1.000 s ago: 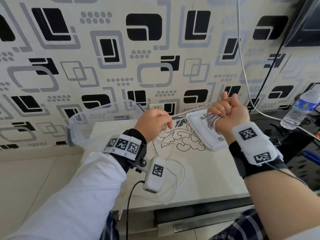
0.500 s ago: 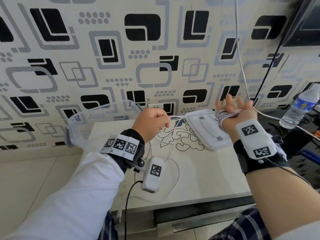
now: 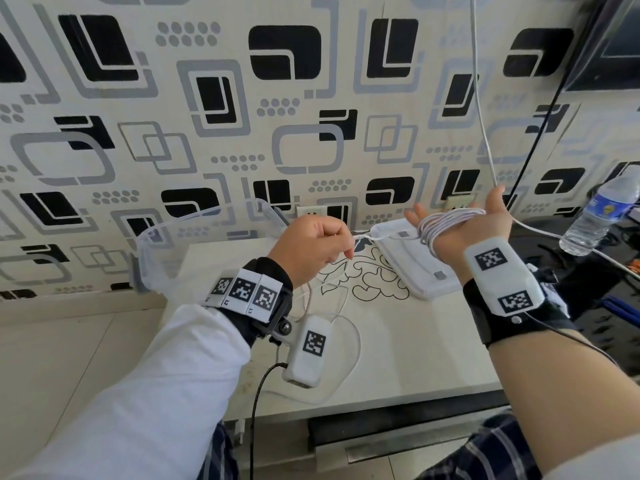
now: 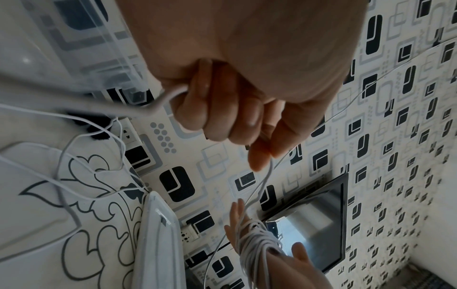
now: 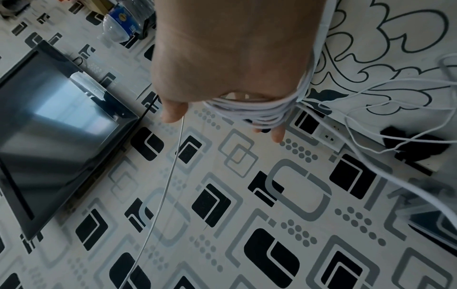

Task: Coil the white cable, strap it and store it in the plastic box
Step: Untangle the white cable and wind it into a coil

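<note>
White cable [image 3: 446, 221] wraps the right hand [image 3: 464, 230], fingers straight, at 2 o'clock; the left hand [image 3: 308, 247] pinches its strand; loose loops lie on the surface [image 3: 398, 341].

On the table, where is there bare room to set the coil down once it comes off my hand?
The table's near right part, between the white lid and the front edge, is bare. The middle is crowded: loose white cable loops lie under the left hand. The plastic box takes the far left corner.
</note>
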`<state>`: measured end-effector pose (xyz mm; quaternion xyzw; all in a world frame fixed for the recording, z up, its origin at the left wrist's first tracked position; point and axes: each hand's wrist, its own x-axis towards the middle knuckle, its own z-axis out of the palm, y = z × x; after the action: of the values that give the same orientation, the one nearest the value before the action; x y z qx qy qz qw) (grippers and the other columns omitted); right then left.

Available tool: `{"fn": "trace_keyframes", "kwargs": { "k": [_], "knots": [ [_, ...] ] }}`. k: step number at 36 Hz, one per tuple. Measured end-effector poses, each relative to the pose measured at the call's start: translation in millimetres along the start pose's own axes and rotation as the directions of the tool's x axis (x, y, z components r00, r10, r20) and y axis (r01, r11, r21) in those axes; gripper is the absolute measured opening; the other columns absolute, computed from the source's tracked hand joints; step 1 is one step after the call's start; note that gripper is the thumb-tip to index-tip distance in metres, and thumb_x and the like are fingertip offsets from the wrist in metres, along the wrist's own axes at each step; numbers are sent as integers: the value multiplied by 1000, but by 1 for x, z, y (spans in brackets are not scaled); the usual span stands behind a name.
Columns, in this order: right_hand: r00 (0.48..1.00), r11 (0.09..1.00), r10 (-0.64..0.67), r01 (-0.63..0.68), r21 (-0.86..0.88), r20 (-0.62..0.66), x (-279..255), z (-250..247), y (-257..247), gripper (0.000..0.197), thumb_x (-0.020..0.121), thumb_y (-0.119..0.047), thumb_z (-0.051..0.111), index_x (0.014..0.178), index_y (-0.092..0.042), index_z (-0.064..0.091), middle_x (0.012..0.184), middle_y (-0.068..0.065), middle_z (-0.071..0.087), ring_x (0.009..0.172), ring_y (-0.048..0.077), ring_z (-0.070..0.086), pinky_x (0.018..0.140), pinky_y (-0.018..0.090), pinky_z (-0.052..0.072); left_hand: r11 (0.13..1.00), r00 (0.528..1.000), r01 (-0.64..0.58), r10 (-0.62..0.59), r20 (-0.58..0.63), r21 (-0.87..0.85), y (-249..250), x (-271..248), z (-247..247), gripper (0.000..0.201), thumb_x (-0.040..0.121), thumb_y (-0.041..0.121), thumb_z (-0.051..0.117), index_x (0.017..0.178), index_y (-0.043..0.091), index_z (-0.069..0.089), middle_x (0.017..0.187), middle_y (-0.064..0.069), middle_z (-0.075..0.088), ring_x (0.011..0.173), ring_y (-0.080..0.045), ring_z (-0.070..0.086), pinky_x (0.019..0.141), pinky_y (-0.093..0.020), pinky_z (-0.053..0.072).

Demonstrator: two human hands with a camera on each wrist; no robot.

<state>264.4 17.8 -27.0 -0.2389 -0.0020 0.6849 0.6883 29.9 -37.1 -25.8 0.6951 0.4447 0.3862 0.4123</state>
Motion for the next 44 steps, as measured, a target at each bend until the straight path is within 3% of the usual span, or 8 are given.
{"fn": "trace_keyframes", "kwargs": {
  "k": [5, 16, 24, 28, 34, 37, 40, 44],
  "knots": [
    [996, 995, 18, -26, -100, -88, 0, 4, 6, 99, 76, -81, 42, 153, -29, 8, 159, 16, 9, 144, 42, 14, 107, 73, 4, 999, 998, -30, 31, 62, -20, 2, -2, 0, 24, 92, 6, 58, 71, -2, 66, 47, 5, 35, 45, -11, 28, 46, -12, 29],
    [999, 915, 20, -36, -402, -44, -11, 6, 15, 100, 78, -82, 34, 153, -22, 6, 158, 18, 11, 143, 44, 15, 108, 72, 4, 994, 989, -104, 105, 104, -15, 2, -5, 0, 21, 90, 3, 58, 73, 3, 70, 48, 2, 39, 46, -12, 29, 46, -16, 29],
    [990, 574, 136, -103, -812, -30, -22, 13, 40, 85, 85, -78, 25, 145, -18, 34, 146, 20, 41, 139, 38, 31, 113, 62, 13, 987, 986, -154, 157, 63, -47, -1, -2, 2, 19, 85, 17, 56, 78, 12, 73, 50, -5, 38, 46, -17, 26, 47, -23, 23],
    [958, 366, 280, -50, -929, 59, -29, 7, 51, 67, 88, -73, 23, 119, -23, 54, 101, 14, 71, 114, 34, 60, 102, 52, 32, 986, 986, -163, 164, 31, -24, -3, 0, 3, 21, 88, 19, 55, 81, 10, 73, 44, 13, 40, 42, -10, 28, 46, -21, 25],
    [860, 212, 504, -30, -977, 83, -30, -1, 62, 68, 87, -74, 22, 140, -36, 40, 91, 29, 61, 74, 33, 62, 59, 31, 40, 987, 987, -142, 147, -60, 71, -8, 3, 1, 21, 94, 12, 57, 79, 7, 70, 42, 13, 42, 39, -4, 30, 45, -17, 27],
    [788, 178, 615, -83, -980, 45, -31, -2, 62, 58, 86, -75, 29, 111, -32, 58, 79, 24, 60, 67, 29, 53, 63, 35, 35, 979, 983, -137, 153, -99, 149, -10, 4, 0, 21, 95, 8, 57, 79, 5, 70, 41, 20, 48, 39, 0, 41, 47, -9, 29],
    [732, 73, 681, -40, -997, 21, -30, -5, 61, 66, 82, -70, 44, 133, -27, 47, 70, 16, 57, 59, 26, 52, 70, 38, 42, 976, 978, -120, 147, -148, 181, -11, 6, 1, 21, 93, 11, 61, 75, 4, 70, 49, 19, 57, 50, 4, 52, 54, -6, 36],
    [690, 33, 723, -6, -999, 20, -30, -6, 64, 68, 81, -48, 57, 131, -2, 48, 56, 6, 40, 49, 17, 41, 80, 40, 43, 974, 969, -81, 127, -213, 212, -20, 11, 1, 20, 90, 17, 65, 71, 13, 71, 69, 2, 70, 68, -20, 65, 68, -33, 53]
  ]
}}
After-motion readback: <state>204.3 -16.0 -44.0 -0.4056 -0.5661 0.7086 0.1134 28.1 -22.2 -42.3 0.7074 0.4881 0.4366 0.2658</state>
